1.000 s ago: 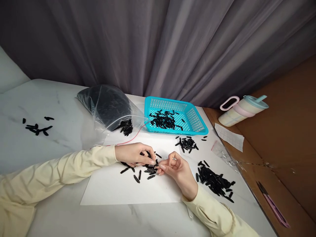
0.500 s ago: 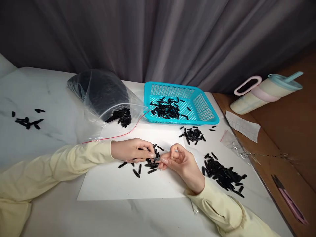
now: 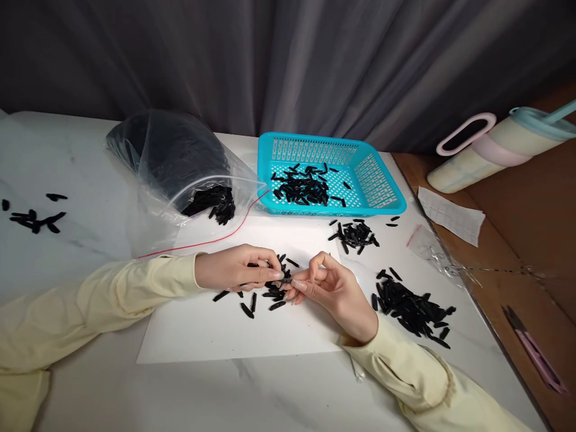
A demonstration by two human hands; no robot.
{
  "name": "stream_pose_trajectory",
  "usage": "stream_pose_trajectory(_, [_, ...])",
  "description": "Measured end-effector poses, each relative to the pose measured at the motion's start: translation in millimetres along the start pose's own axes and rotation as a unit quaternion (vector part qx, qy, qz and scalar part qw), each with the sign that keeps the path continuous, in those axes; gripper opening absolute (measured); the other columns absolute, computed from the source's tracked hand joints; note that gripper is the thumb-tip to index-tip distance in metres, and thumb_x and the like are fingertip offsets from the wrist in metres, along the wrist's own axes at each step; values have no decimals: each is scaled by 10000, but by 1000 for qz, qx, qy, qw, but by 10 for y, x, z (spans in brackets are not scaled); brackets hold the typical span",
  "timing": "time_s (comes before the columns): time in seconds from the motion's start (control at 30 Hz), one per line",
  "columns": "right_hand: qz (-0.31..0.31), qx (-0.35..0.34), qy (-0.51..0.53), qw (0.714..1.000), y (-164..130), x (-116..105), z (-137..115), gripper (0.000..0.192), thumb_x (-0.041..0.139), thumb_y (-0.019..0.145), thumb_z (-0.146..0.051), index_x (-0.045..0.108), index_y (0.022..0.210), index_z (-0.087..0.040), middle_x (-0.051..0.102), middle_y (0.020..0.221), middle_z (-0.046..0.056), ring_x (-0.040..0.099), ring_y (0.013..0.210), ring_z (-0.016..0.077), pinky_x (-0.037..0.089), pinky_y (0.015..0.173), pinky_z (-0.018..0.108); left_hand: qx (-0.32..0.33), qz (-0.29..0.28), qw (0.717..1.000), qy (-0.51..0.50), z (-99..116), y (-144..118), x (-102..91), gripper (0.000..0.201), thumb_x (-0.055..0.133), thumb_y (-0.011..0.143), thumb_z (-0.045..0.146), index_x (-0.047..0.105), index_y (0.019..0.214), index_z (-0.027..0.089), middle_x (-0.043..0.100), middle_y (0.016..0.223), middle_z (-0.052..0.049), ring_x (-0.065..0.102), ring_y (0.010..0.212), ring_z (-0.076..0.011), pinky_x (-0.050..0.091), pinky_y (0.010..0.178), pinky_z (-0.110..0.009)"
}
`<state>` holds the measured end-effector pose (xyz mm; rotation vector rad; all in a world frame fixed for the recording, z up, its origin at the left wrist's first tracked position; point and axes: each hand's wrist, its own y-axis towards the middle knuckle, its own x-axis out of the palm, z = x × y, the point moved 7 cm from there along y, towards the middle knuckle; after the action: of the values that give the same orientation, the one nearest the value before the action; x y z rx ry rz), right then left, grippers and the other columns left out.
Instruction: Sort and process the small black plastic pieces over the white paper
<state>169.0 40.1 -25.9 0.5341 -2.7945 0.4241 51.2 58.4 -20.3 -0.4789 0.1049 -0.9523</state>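
Observation:
My left hand [image 3: 240, 267] and my right hand [image 3: 335, 295] meet over a white sheet of paper [image 3: 202, 339]. Thumb and fingertips of each are pinched on one small, dark, slender piece [image 3: 286, 281], mostly covered by the fingers. Beneath and around them lies a loose heap of similar black elongated pieces [image 3: 275, 293], partly hidden by my left hand. To the right of my right hand is a larger black heap [image 3: 411, 306], and a smaller heap [image 3: 355, 235] sits beyond it, just in front of a blue basket.
The blue basket [image 3: 382, 204] at the back holds more black pieces. Left of it a clear zip bag [image 3: 175, 156] bulges with them. A few pieces [image 3: 36, 221] lie far left. At right are a tumbler [image 3: 477, 159], pink-handled snips [image 3: 535, 354], a paper slip [image 3: 452, 213] and a small plastic bag [image 3: 427, 246].
The view has shifted slightly, so the basket and bag appear a little higher. Both hands keep their pinch on the small piece, with barely any movement.

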Motion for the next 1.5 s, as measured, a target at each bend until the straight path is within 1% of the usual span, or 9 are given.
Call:
stream_pose_trajectory(0.23, [14,-7,-1,1000,-9,-22,-22,357,717,730,-251,367,684,-199,695,706,9,663,615,128,513,555,249,-10,9,1000,-6,9,2,-12,325,566,790,475,483,807,162,333,440,112,227,320,-20,169,299,-149])
stream_pose_trajectory(0.43, [1,0,8,1000,-4,-8,-4,354,722,726,-267,376,705,-199,696,755,19,684,675,157,529,553,257,-5,10,1000,4,3,7,-23,290,563,802,433,481,815,155,336,441,117,231,329,-19,195,304,-141])
stream_pose_trajectory(0.57, [-1,-5,5,1000,0,-1,-20,330,682,770,-281,365,720,-204,689,708,7,666,634,135,525,554,253,-5,8,1000,22,-6,3,-17,263,553,812,407,482,823,154,338,445,115,248,347,-23,215,321,-140])
stream_pose_trajectory(0.77, [-4,-1,1,1000,14,23,-28,338,663,785,-309,348,715,-208,678,654,-10,647,589,126,513,532,249,-1,16,999,33,-15,3,-18,285,563,798,427,491,828,154,351,465,109,254,362,-26,211,331,-149])
stream_pose_trajectory(1.0, [-6,1,5,1000,14,24,-28,344,664,784,-317,341,734,-211,677,651,-23,648,586,119,507,510,230,11,19,995,93,31,7,-17,229,533,813,371,492,832,146,380,491,104,265,395,-33,229,372,-161])
stream_pose_trajectory(1.2, [-12,2,7,1000,14,22,0,358,694,758,-277,343,733,-210,695,662,-11,643,576,115,499,508,223,55,35,987,148,89,0,-25,180,528,803,319,483,818,145,446,527,91,259,436,-37,230,416,-168])
stream_pose_trajectory(1.3, [-6,7,7,1000,16,17,10,362,707,744,-273,351,732,-210,692,639,-17,639,564,115,494,506,223,56,38,986,151,91,-4,-25,203,538,796,342,478,824,150,462,536,87,266,447,-42,233,426,-171])
stream_pose_trajectory(1.4, [-6,10,7,1000,11,15,1,368,709,741,-281,349,724,-210,692,624,-18,630,544,108,486,504,217,51,35,986,152,87,-2,-22,182,531,798,317,481,849,150,500,584,71,287,461,-42,244,438,-168])
stream_pose_trajectory(1.5, [-3,12,1,1000,4,6,-10,371,710,739,-296,350,717,-210,691,615,-17,618,519,104,480,503,220,46,40,987,147,83,5,-28,188,533,787,304,494,875,143,535,672,35,382,533,-55,286,470,-163])
